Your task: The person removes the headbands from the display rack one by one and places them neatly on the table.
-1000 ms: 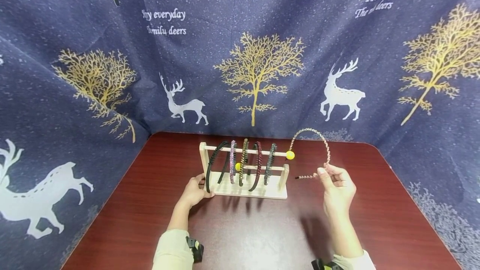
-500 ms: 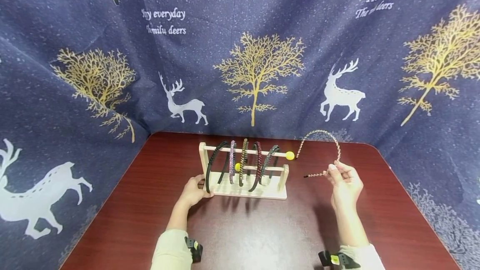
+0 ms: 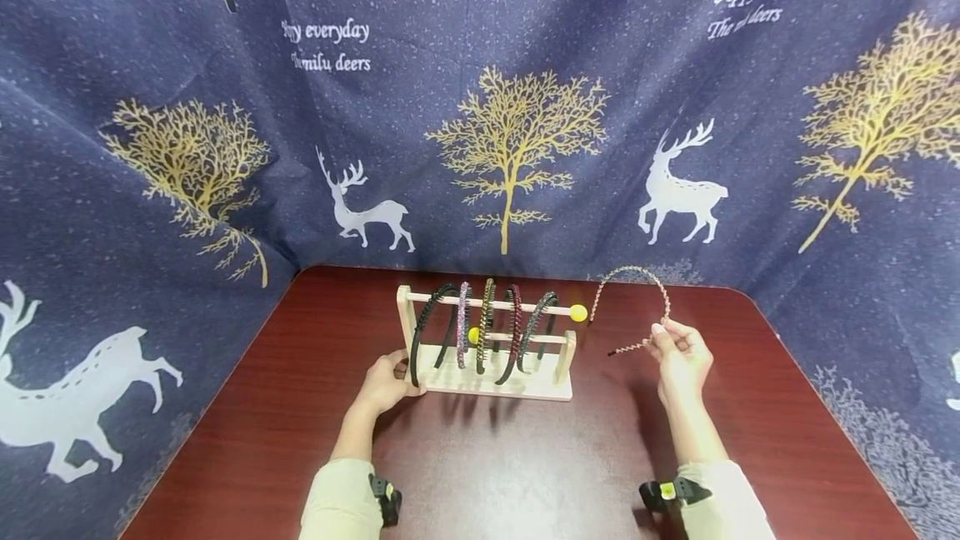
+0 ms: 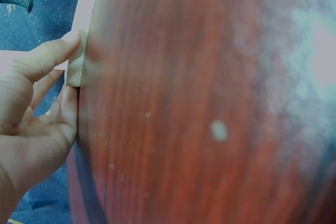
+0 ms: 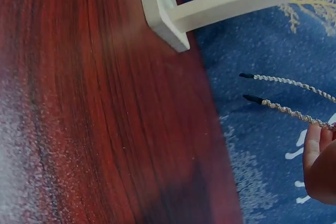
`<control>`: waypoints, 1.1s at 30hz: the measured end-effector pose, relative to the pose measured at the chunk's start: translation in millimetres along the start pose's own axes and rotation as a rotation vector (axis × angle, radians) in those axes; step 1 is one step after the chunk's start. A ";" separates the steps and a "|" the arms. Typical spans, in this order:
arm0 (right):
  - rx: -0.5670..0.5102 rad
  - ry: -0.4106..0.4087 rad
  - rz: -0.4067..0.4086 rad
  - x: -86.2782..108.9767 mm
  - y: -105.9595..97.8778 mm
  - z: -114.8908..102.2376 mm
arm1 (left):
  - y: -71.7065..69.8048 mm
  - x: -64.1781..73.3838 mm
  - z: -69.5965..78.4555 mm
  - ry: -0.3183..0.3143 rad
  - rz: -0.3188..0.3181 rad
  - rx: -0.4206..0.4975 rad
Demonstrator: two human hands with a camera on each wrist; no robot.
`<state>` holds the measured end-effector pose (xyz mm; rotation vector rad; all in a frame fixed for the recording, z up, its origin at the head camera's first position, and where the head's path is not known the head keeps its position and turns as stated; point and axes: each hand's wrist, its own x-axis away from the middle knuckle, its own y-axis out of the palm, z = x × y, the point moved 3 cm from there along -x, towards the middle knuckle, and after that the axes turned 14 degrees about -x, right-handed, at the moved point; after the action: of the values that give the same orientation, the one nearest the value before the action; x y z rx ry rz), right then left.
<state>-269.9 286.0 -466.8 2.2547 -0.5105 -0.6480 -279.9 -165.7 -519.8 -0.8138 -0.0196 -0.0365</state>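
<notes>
A pale wooden two-rod rack [image 3: 542,387] stands on the table. My left hand [image 3: 386,382] grips the left end of its base, and in the left wrist view the thumb lies on the base corner [image 4: 75,72]. Off the rack's right end, my right hand [image 3: 684,363] pinches a thin, beaded, light-coloured headband [image 3: 632,269] by one side. It is held up as an arch beside the upper rod's yellow end ball [image 3: 578,312]. In the right wrist view, its two dark tips [image 5: 253,99] point toward the rack, and my fingers [image 5: 313,145] show at the edge.
Hanging on the rack are a black headband [image 3: 415,352], a pink-purple one [image 3: 462,332], a gold one [image 3: 483,340], a dark red one [image 3: 516,323] and a grey-green one [image 3: 531,327]. A second yellow ball [image 3: 474,335] caps the lower rod. Behind the table [image 3: 300,415] hangs a blue cloth [image 3: 465,190].
My right hand has drawn the beaded headband right, away from the yellow ball, then slightly back left. The grey-green headband has swung askew on the rod. My left hand stays on the base.
</notes>
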 end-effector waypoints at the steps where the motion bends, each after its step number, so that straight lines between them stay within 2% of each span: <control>1: 0.005 -0.002 -0.003 -1.2 -1.9 2.3 | 0.3 -0.1 -0.5 -0.001 -0.001 0.005; 4: -0.001 0.012 0.023 -4.7 -7.1 9.0 | 0.8 -0.1 -1.6 -0.008 -0.003 0.016; 6: 0.077 0.025 0.089 -1.4 -1.0 7.5 | 1.0 -0.1 -1.7 -0.011 -0.005 0.019; 15: 0.018 0.217 0.281 -10.4 -9.5 27.7 | -1.0 -0.8 -2.6 -0.003 0.004 -0.021; 26: -0.002 0.367 0.406 -19.0 -14.1 51.8 | -2.1 -2.4 -3.7 0.000 -0.001 -0.026; 33: 0.100 0.397 0.419 -23.9 -20.4 59.7 | -3.4 -1.8 -2.4 -0.002 0.017 -0.046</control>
<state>-320.4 280.2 -511.2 2.1923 -0.7915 0.0377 -281.8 -169.7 -519.0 -0.8595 -0.0139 -0.0205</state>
